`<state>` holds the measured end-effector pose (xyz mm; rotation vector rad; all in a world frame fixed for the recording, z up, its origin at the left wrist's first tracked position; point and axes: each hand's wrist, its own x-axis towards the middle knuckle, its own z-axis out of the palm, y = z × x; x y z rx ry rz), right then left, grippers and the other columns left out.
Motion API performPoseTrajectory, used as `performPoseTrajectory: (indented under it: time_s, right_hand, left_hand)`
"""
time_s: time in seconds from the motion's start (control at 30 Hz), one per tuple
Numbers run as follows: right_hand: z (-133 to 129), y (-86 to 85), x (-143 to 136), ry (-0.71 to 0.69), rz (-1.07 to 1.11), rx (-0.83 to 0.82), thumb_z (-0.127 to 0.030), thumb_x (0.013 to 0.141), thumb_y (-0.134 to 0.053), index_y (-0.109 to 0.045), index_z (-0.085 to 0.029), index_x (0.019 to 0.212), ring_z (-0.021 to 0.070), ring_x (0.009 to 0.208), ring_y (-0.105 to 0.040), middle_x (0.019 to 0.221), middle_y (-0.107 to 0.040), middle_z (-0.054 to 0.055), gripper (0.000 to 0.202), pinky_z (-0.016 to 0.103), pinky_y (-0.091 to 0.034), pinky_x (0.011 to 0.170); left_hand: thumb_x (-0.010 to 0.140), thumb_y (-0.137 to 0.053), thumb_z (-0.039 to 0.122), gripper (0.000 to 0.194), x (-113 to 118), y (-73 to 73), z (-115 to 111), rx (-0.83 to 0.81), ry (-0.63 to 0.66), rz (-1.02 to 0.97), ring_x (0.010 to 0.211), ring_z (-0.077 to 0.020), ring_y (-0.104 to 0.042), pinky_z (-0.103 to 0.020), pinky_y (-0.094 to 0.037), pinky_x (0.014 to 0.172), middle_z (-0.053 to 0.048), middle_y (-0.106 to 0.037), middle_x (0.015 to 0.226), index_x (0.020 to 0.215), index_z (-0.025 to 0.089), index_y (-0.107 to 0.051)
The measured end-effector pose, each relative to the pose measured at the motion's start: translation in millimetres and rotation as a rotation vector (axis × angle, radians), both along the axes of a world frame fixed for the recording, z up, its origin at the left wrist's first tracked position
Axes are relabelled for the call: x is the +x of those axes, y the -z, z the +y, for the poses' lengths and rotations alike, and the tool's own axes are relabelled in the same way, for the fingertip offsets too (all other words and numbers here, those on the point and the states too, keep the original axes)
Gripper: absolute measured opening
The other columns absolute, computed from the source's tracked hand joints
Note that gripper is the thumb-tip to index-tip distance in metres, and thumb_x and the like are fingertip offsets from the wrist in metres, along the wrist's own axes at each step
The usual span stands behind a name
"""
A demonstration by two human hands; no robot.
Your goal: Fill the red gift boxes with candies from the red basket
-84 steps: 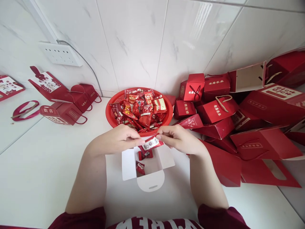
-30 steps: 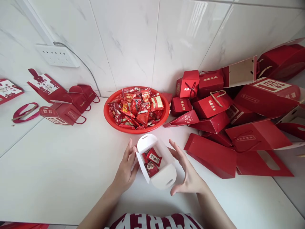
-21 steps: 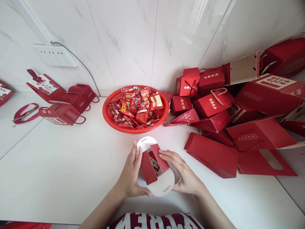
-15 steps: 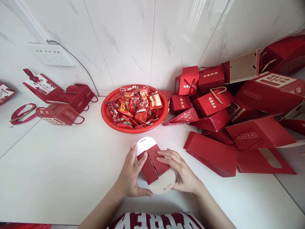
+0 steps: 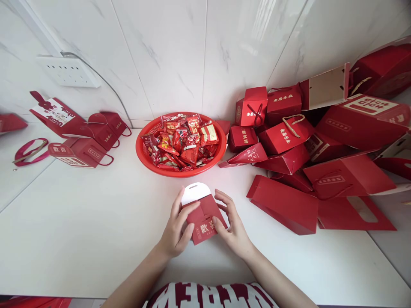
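Observation:
A small red gift box [image 5: 205, 216] with gold characters sits on the white table in front of me. Its near rounded flap is folded over the top, while the far white flap [image 5: 195, 192] with a slot stands out. Along the box's left side is my left hand [image 5: 176, 226], fingers curved round the edge and over the top. My right hand [image 5: 233, 226] holds the right side, its thumb pressing on the folded flap. Beyond the box is an oval red plastic basket [image 5: 141, 156] full of wrapped sweets [image 5: 183, 141].
Many red gift boxes [image 5: 285, 137] are piled at the right, some with rope handles. More red boxes [image 5: 81, 149] and a loose ribbon ring [image 5: 30, 152] lie at the left. A socket strip [image 5: 69, 70] with a grey cable is on the tiled wall.
The near flap, which lay outward with its white side up, is now folded over the box top, showing gold characters. My right thumb has moved onto it.

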<state>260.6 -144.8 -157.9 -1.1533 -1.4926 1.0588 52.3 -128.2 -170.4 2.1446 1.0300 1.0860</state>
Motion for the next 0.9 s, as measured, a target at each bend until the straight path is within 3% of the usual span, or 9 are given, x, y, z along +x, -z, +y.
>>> performPoseTrajectory:
  time_s: [0.1,0.17,0.23,0.3,0.4,0.53,0.7,0.83,0.9]
  right_hand:
    - [-1,2.7,-4,-0.055,0.052,-0.078,-0.033,0.098,-0.046,-0.021,-0.033,0.152,0.0246,0.146,-0.026,0.161,-0.021,0.005,0.06,0.048,-0.029,0.119]
    - [0,4.3,-5,-0.077,0.088,-0.091,-0.034,0.099,-0.044,-0.019,-0.033,0.154,0.024,0.147,-0.025,0.162,-0.02,0.004,0.06,0.048,-0.027,0.12]
    - [0,5.8,-6,-0.095,0.101,-0.087,-0.036,0.099,-0.042,-0.018,-0.033,0.154,0.0237,0.147,-0.027,0.162,-0.021,0.003,0.06,0.046,-0.029,0.119]
    - [1,6.8,-5,-0.099,0.084,-0.087,-0.038,0.099,-0.041,-0.015,-0.033,0.155,0.023,0.146,-0.028,0.163,-0.02,0.003,0.062,0.045,-0.032,0.118]
    - [1,6.3,-2,-0.094,0.057,-0.092,-0.041,0.099,-0.042,-0.016,-0.033,0.155,0.0228,0.145,-0.031,0.162,-0.021,0.004,0.062,0.043,-0.035,0.116]
    - [1,2.8,4,-0.109,0.073,-0.085,-0.041,0.099,-0.047,-0.028,-0.033,0.15,0.0236,0.142,-0.035,0.158,-0.031,0.004,0.056,0.045,-0.034,0.116]
    - [4,2.1,10,-0.12,-0.088,0.022,-0.045,0.097,-0.05,-0.05,-0.03,0.134,0.0266,0.143,-0.033,0.152,-0.037,0.007,0.04,0.047,-0.03,0.117]
    - [4,7.9,9,-0.106,-0.225,0.143,-0.059,0.094,-0.046,-0.047,-0.027,0.137,0.0296,0.141,-0.035,0.148,-0.038,0.012,0.053,0.048,-0.034,0.114]
    - [2,11.9,6,-0.077,-0.309,0.196,-0.068,0.092,-0.04,-0.042,-0.026,0.142,0.0323,0.141,-0.033,0.15,-0.035,0.013,0.066,0.051,-0.034,0.113]
  left_hand:
    - [0.087,-0.058,0.053,0.096,8,2.2,-6,-0.134,-0.023,-0.172,0.15,-0.0396,0.002,-0.06,-0.016,0.119,-0.013,0.011,0.164,0.158,0.024,0.001]
    - [0.089,-0.059,0.047,0.104,14,1.4,-10,-0.3,-0.039,-0.275,0.15,-0.0357,-0.012,-0.056,-0.027,0.117,-0.014,0.003,0.164,0.154,0.027,0.02]
    - [0.092,-0.056,0.037,0.1,19,-1.6,-11,-0.424,-0.03,-0.335,0.145,-0.0312,-0.03,-0.052,-0.036,0.114,-0.015,-0.013,0.162,0.152,0.03,0.023]
    - [0.091,-0.057,0.034,0.092,21,-5.7,-10,-0.465,0.022,-0.355,0.138,-0.0303,-0.041,-0.05,-0.041,0.11,-0.016,-0.028,0.156,0.155,0.029,0.009]
    - [0.089,-0.058,0.031,0.067,19,-10.3,-5,-0.421,0.086,-0.345,0.129,-0.0299,-0.049,-0.049,-0.046,0.105,-0.014,-0.044,0.143,0.148,0.026,-0.026]
    - [0.088,-0.057,0.027,0.037,14,-10.8,-1,-0.211,0.089,-0.227,0.131,-0.0309,-0.044,-0.051,-0.041,0.108,-0.012,-0.043,0.139,0.125,0.025,-0.054]
    - [0.09,-0.051,0.033,0.031,12,-7.9,-2,-0.098,0.05,-0.077,0.135,-0.0322,-0.04,-0.052,-0.038,0.109,-0.013,-0.043,0.139,0.118,0.022,-0.059]
    - [0.082,-0.058,0.051,0.054,4,-11.7,1,0.054,0.051,0.072,0.14,-0.0392,-0.033,-0.056,-0.034,0.111,-0.016,-0.031,0.154,0.126,0.019,-0.058]
    - [0.083,-0.06,0.044,0.048,-2,-19.6,4,0.179,0.002,0.219,0.14,-0.0376,-0.035,-0.056,-0.027,0.114,-0.012,-0.034,0.155,0.127,0.023,-0.06]
